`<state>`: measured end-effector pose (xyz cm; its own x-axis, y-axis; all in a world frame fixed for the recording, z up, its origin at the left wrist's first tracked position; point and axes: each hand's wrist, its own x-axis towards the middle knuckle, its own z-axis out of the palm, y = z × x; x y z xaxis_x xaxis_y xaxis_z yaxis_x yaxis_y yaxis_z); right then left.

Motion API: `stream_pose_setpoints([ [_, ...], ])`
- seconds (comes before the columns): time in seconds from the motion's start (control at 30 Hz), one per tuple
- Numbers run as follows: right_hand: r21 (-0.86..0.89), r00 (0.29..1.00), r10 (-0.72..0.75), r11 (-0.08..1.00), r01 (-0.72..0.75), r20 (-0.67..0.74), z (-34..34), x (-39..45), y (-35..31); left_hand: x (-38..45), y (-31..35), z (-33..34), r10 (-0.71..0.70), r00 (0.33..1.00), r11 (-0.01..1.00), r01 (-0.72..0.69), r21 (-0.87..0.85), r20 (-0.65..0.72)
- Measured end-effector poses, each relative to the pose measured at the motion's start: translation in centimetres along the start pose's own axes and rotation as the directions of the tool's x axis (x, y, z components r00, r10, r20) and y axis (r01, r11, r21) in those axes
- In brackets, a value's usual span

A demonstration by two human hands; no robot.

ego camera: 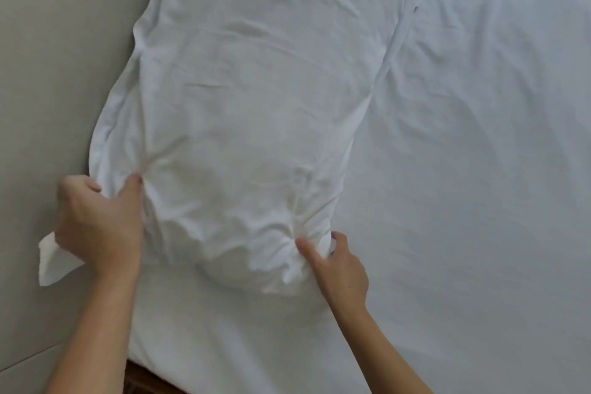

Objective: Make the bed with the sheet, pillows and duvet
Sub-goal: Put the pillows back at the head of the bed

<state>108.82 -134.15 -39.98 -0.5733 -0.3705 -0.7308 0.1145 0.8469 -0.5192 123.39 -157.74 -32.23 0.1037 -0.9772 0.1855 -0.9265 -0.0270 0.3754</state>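
While the pillow (243, 112) is lying on the sheet (479, 137) beside the headboard (48, 57), my left hand (96, 217) and right hand (339, 269) are pinching its soft, seemingly light near corners.

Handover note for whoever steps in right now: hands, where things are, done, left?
Left hand: grips the near left corner of the pillow.
Right hand: pinches the pillow's near right corner.
Pillow: lies lengthwise on the sheet, its left edge against the grey headboard.
Done: sheet is spread over the mattress, lightly creased; one pillow is on the bed.
Left: settle this pillow, likely then any other pillows and the duvet; neither is in view.
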Motion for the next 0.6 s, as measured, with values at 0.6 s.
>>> stream_pose_setpoints([
  [0.6, -0.022, 0.982, -0.108, 0.994, 0.105, -0.158, 1.5, -0.4, 6.7, -14.9, 11.1, 11.1, 0.844, 0.102, 0.159, -0.985, -0.064, 0.526],
])
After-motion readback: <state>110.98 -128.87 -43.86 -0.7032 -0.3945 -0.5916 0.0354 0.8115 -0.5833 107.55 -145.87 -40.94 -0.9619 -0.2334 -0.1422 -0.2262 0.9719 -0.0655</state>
